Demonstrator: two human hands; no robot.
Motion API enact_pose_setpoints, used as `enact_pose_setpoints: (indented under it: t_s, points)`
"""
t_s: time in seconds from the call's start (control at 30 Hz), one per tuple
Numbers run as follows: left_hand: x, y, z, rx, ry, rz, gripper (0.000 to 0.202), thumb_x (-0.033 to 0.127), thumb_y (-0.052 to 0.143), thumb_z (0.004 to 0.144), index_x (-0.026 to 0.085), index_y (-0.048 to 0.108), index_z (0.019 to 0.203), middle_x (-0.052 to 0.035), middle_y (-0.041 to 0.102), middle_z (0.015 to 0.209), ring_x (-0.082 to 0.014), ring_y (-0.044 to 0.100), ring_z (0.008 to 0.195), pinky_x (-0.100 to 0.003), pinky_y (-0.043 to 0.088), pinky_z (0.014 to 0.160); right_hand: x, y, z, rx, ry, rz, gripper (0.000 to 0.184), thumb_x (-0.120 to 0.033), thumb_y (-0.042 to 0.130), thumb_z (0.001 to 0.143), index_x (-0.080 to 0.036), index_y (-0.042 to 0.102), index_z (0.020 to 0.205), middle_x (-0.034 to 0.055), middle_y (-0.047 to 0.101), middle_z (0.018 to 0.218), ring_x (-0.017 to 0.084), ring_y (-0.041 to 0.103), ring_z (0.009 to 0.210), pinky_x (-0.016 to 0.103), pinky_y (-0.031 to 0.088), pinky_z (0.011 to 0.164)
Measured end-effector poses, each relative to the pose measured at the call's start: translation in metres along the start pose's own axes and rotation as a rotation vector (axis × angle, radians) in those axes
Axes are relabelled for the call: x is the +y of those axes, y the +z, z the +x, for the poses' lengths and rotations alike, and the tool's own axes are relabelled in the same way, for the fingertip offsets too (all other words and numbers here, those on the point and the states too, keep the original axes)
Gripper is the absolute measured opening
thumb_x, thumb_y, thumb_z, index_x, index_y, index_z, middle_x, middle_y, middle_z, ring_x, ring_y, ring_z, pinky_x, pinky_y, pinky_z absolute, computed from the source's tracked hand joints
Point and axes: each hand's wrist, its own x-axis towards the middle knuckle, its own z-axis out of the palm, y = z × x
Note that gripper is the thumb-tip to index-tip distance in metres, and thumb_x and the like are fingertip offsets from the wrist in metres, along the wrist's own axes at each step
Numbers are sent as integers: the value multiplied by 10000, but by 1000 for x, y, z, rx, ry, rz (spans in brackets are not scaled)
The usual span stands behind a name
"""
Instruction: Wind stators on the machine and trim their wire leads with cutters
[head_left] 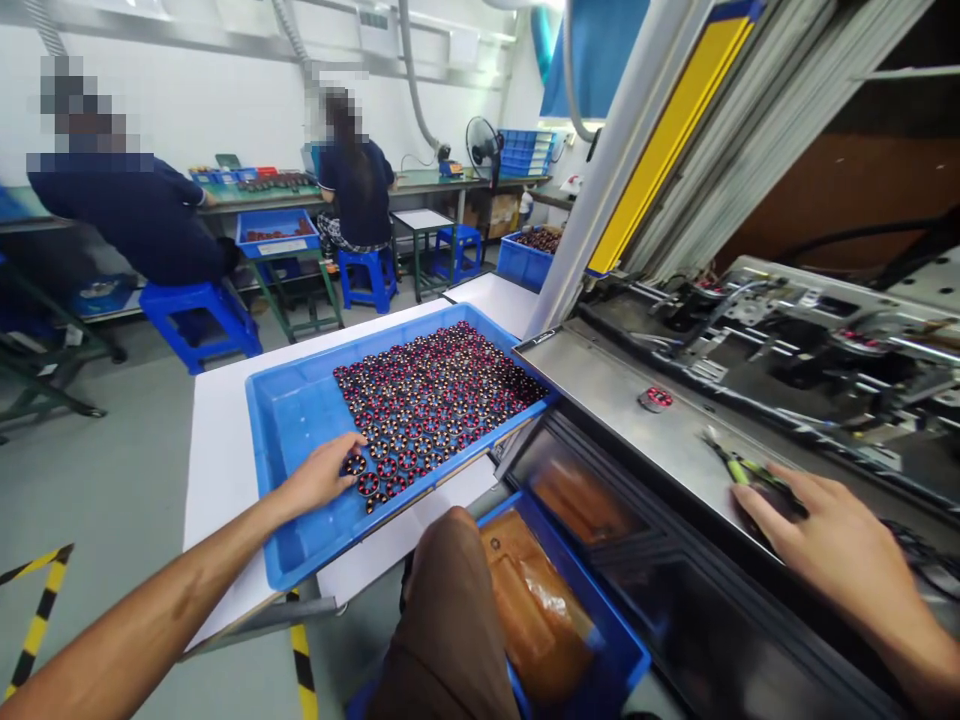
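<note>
My left hand (pixel 324 473) reaches into a blue tray (pixel 300 420) and its curled fingertips pinch a small round wound part (pixel 355 464) at the near edge of a dense field of several such parts (pixel 435 390). My right hand (pixel 825 540) lies on the steel ledge (pixel 615 390) of a machine, fingers bent over green-handled pliers (pixel 739 468) whose tips point away from me. One loose round part (pixel 655 399) sits alone on the ledge, farther along.
The tray rests on a white table (pixel 217 440). A lower blue bin (pixel 600 620) with brown bagged goods stands by my knee (pixel 450 600). The machine's rails (pixel 787 340) fill the right. Two seated people (pixel 135 215) work at benches behind; blue stools stand there.
</note>
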Motion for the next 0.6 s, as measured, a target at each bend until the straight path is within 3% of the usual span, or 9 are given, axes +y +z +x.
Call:
enact_pose_setpoints:
  t_s: [0.17, 0.4, 0.5, 0.6]
  points:
    - [1, 4, -4, -18, 34, -18, 679, 130, 645, 668, 208, 445, 1312, -96, 581, 1267, -276, 577, 1177, -448, 496, 977, -2, 0, -2, 2, -7, -15, 463, -520, 441, 855, -151, 616, 1074, 256, 622, 1158, 427, 559, 1156, 523, 417, 983]
    - [9, 3, -8, 3, 79, 66, 795, 152, 629, 593, 172, 419, 1360, -143, 544, 1364, -334, 534, 1267, -476, 421, 1071, -12, -7, -6, 11, 47, -24, 442, -397, 519, 844, -62, 621, 1114, 232, 633, 1163, 354, 571, 1109, 470, 421, 990]
    - [28, -11, 9, 68, 122, 114, 814, 198, 661, 553, 99, 458, 1334, -221, 556, 1306, -438, 522, 1245, -571, 388, 1062, -21, -14, -11, 8, 69, -36, 363, -342, 535, 874, -85, 614, 1118, 186, 643, 1129, 295, 586, 1078, 431, 437, 965]
    - [73, -20, 50, 126, 259, 111, 744, 329, 663, 645, 109, 481, 1332, -223, 549, 1310, -442, 482, 1277, -584, 325, 1096, -27, -19, -15, 2, 109, -49, 323, -366, 579, 917, -134, 595, 1141, 102, 632, 1147, 247, 595, 1069, 455, 462, 947]
